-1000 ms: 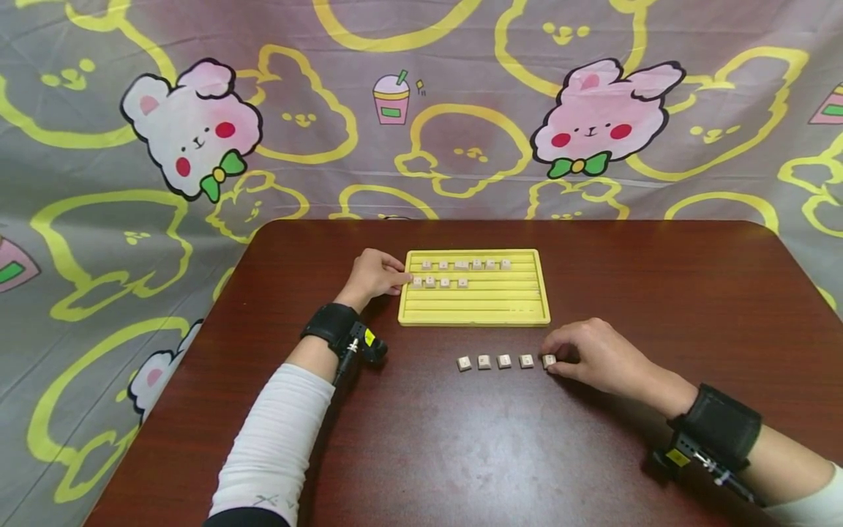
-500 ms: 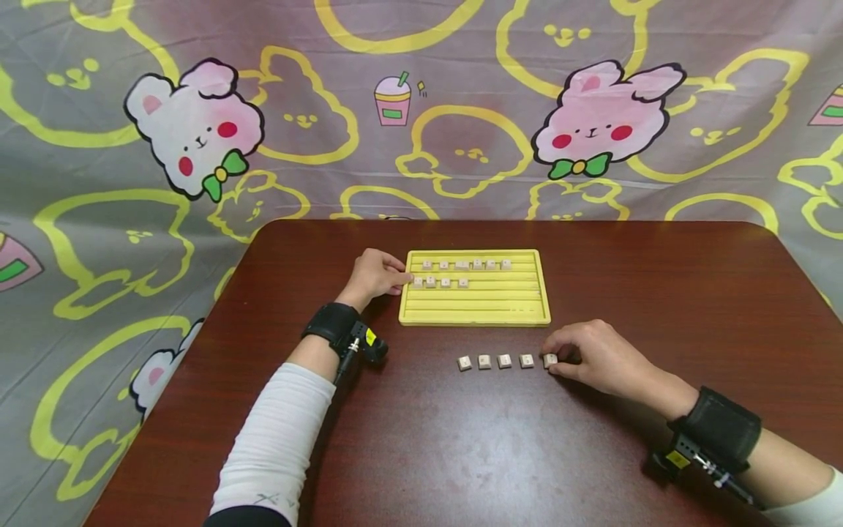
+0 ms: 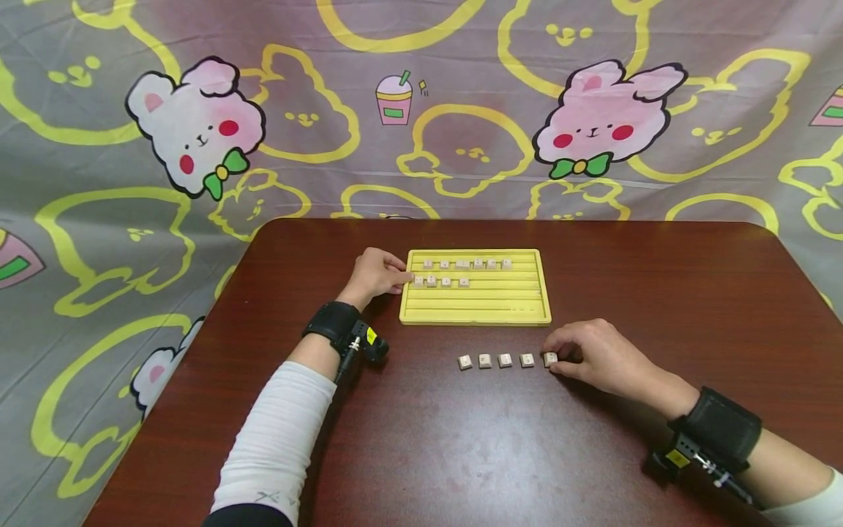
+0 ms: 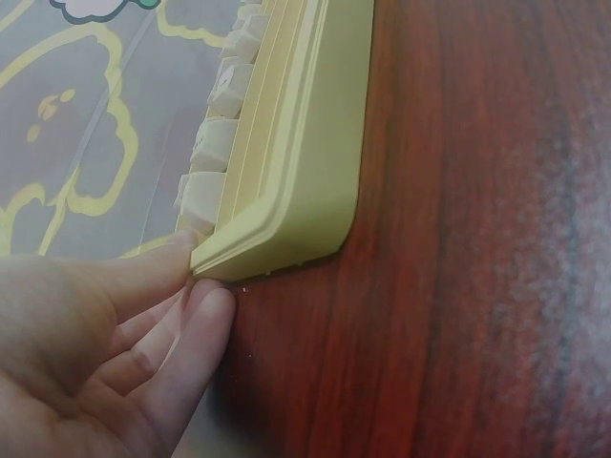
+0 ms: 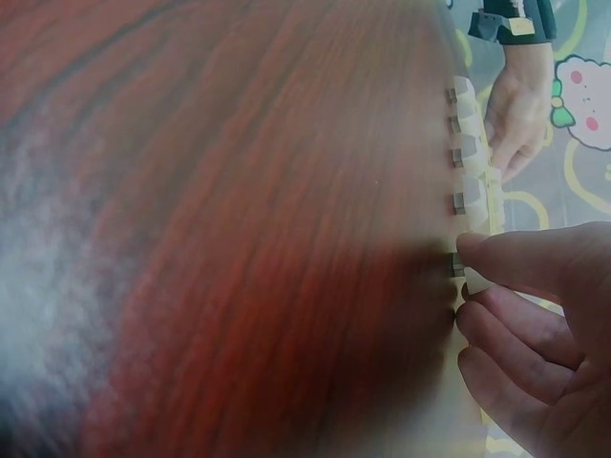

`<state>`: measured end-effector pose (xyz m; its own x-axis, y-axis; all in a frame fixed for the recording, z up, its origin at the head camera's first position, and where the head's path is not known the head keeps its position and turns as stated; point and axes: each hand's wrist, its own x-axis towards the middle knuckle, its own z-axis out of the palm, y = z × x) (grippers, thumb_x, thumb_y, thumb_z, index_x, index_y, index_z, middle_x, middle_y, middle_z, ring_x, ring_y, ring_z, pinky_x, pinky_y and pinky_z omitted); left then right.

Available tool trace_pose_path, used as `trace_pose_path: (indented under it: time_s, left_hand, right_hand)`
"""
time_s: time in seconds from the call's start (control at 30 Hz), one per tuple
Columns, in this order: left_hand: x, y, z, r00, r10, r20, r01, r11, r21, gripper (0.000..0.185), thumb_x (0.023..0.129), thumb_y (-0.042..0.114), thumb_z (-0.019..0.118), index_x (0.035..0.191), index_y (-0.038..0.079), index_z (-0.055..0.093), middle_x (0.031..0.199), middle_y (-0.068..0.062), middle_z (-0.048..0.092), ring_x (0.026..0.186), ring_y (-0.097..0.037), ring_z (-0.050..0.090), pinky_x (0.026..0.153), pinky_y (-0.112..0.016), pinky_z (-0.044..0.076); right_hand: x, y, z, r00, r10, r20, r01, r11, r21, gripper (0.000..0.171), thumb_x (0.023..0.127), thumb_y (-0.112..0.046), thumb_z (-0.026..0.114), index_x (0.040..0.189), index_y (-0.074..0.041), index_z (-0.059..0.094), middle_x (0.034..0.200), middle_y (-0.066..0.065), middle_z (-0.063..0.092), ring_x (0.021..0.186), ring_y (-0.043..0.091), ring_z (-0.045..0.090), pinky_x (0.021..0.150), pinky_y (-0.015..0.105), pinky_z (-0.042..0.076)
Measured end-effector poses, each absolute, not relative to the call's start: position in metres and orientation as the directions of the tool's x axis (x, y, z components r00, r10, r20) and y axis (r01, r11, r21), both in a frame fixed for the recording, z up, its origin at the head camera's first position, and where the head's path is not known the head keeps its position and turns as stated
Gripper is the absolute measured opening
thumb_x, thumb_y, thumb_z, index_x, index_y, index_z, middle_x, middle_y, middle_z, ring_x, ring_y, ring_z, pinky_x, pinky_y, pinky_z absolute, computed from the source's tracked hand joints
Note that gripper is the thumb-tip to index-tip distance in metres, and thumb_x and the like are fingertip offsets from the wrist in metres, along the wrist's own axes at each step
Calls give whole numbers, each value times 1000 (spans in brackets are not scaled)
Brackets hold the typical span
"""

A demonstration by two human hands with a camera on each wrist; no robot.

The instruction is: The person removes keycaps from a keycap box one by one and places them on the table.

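A shallow yellow tray (image 3: 474, 315) with ridges lies on the table, bearing two rows of pale keycaps (image 3: 464, 282). My left hand (image 3: 374, 277) is at its left side; in the left wrist view the thumb (image 4: 158, 277) and a finger pinch the tray's rim (image 4: 239, 250). In front of the tray, a row of several loose keycaps (image 3: 505, 360) sits on the tabletop. At that row's right end, my right hand (image 3: 602, 359) pinches one keycap (image 3: 549, 359) between thumb and finger. The right wrist view shows this keycap (image 5: 474, 281) at the fingertips, partly covered.
The dark reddish-brown table (image 3: 461, 454) reaches back to a patterned curtain (image 3: 461, 161) with cartoon rabbits. Black bands with small devices (image 3: 714, 428) are strapped to both wrists. A glossy reflection lies on the table's near part.
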<state>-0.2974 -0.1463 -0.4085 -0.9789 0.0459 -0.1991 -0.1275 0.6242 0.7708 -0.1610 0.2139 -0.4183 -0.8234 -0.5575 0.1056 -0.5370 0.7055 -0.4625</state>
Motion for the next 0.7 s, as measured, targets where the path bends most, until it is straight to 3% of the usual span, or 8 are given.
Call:
trace_pose_path:
  time_s: [0.5, 0.7]
  left_hand:
    - [-298, -146, -408, -977, 35, -208, -140, 631, 763, 30, 87, 14, 76, 111, -4, 70, 99, -20, 74, 69, -15, 71, 62, -25, 62]
    - [-298, -146, -408, -977, 40, -208, -137, 630, 764, 30, 87, 14, 76, 110, -4, 70, 100, -21, 74, 66, -14, 70, 62, -26, 62]
  right_hand:
    - [-162, 219, -408, -832, -541, 123, -532, 715, -453, 23, 76, -15, 86, 95, -20, 76, 88, -12, 72, 78, 2, 65, 67, 24, 56]
    - [-167, 217, -398, -848, -521, 101, -507, 740, -442, 28, 75, -18, 87, 101, -19, 76, 93, -10, 74, 84, 5, 66, 73, 30, 59]
